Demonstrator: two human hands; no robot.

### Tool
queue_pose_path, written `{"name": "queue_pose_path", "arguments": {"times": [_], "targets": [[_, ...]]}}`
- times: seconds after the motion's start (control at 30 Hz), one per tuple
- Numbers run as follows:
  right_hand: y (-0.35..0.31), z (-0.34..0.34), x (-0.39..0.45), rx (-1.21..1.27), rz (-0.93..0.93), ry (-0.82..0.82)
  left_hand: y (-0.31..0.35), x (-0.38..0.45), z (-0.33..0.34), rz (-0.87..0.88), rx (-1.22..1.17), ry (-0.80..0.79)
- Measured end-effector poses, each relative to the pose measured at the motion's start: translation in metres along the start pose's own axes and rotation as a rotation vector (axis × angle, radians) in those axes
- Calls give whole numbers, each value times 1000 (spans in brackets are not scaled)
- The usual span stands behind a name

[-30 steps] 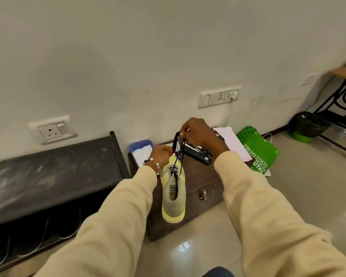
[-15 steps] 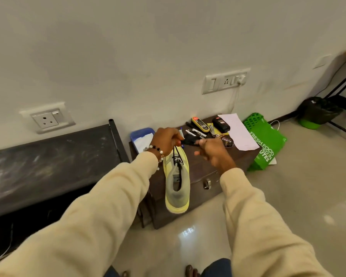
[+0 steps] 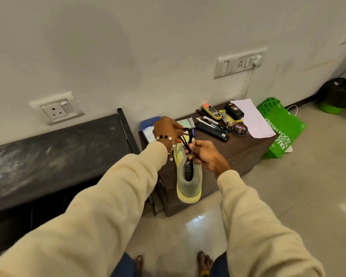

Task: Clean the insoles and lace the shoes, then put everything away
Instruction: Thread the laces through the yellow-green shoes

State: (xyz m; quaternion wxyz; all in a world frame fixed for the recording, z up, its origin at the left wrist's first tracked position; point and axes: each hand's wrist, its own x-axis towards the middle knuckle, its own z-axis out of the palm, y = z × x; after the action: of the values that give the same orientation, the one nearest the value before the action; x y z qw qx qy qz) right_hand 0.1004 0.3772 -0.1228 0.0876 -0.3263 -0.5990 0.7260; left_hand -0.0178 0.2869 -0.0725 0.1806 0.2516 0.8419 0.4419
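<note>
A pale yellow shoe (image 3: 189, 180) hangs heel-down over the front edge of a dark brown cabinet (image 3: 246, 154). A black lace (image 3: 185, 139) runs through its upper eyelets. My left hand (image 3: 166, 127), with a bead bracelet at the wrist, grips the lace and the toe end of the shoe. My right hand (image 3: 205, 156) pinches the lace just above the tongue. The front of the shoe is hidden behind both hands.
On the cabinet top lie a polish tin (image 3: 240, 128), a black bottle (image 3: 233, 111), a shoe brush (image 3: 211, 111), pens and a white sheet (image 3: 252, 116). A green bag (image 3: 282, 132) leans to its right, a black bench (image 3: 54, 154) stands left, and a blue tub (image 3: 147, 126) sits behind.
My right hand came down from high above the shoe to the lace near the tongue. The view tilted down, and the items on the cabinet came into sight.
</note>
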Motion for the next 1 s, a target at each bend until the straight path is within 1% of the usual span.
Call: {"name": "queue_pose_path", "arguments": {"times": [0.07,0.13,0.2,0.23,0.3,0.37,0.4,0.5,0.53,0.63,0.73,0.8,0.83,0.93,1.0], "targets": [[-2,0,-1,-180,-66,15,-15,-4,-1,-134,-136,8],[-3,-1,-1,-471,-172,42,-25,-12,0,-268,-285,8],[-2,-3,-1,-795,-306,32,-36,-19,6,-332,-372,22],[1,-4,-2,-932,-371,19,-39,-26,10,-335,-368,39],[8,-7,0,-1114,-482,17,-48,-39,21,-308,-331,45],[17,-10,-2,-1225,-553,41,-56,-51,33,-207,-214,14],[22,-10,-3,-1271,-573,62,-59,-56,38,-113,-71,-6],[30,-13,-6,-1350,-594,85,-64,-66,47,206,540,-136],[31,-13,-7,-1381,-590,70,-63,-69,49,286,656,-177],[28,-15,-8,-1477,-638,4,-62,-71,57,455,829,-255],[30,-15,-11,-1499,-761,-6,-59,-69,64,562,974,-243],[33,-17,-7,-1488,-822,-1,-55,-68,66,540,992,-204],[32,-17,-7,-1470,-806,-1,-54,-68,68,504,974,-176],[27,-19,-5,-1445,-831,23,-57,-66,71,301,794,-36],[30,-20,-2,-1454,-876,-12,-60,-61,73,173,673,38]]}}
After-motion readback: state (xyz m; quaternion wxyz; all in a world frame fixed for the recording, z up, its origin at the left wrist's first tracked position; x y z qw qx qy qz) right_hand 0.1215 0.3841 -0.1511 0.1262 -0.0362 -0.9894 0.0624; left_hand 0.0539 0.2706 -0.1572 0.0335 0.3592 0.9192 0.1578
